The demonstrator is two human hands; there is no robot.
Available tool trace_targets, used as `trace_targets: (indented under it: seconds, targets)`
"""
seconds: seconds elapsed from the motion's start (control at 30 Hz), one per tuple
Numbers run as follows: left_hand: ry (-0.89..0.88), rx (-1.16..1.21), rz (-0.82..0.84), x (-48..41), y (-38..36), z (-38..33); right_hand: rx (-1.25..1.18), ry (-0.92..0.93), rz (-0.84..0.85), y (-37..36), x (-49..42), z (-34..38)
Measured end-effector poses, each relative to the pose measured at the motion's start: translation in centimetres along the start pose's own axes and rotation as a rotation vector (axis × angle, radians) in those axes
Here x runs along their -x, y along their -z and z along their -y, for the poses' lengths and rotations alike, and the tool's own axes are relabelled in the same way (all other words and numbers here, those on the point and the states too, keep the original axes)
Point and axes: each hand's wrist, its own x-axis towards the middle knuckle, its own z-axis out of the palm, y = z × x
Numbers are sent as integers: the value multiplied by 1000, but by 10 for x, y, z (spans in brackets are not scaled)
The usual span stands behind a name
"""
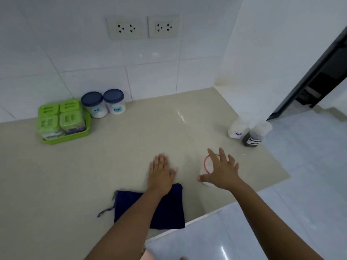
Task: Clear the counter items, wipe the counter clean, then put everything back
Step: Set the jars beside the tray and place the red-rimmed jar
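As the worktop [131, 147] is not yet cleared, we judge removal the step in hand.

Head view: the right hand [221, 171], fingers spread wide and holding nothing, hovers over a red-rimmed white jar [205, 166] at five o'clock. It should close round the body and lift straight. The left hand [161, 171] lies flat, fingers straight, by the blue cloth [169, 211].

- **Ten o'clock:** the green tray [87, 128] holds four lidded tubs. Beside it the MSG jar [94, 105] and Sugar jar [115, 102] show white contents.
- **Three o'clock:** the Salt bottle [237, 126] shows white and the neighbouring bottle [253, 136] dark.
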Motion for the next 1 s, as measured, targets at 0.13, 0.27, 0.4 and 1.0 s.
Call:
trace_targets:
  seconds: [0.13,0.27,0.4,1.0]
  targets:
    - [9,-49,4,-1,-4,2,-146,-1,9,-4,6,-10]
    - [17,-51,-2,-3,-6,2,-230,9,-87,-6,5,-10]
    - [31,-31,-4,-6,-4,2,-278,-1,-122,-2,-7,1]
    - [227,-53,-154,-118,98,122,-329,216,-54,35,-178,195]
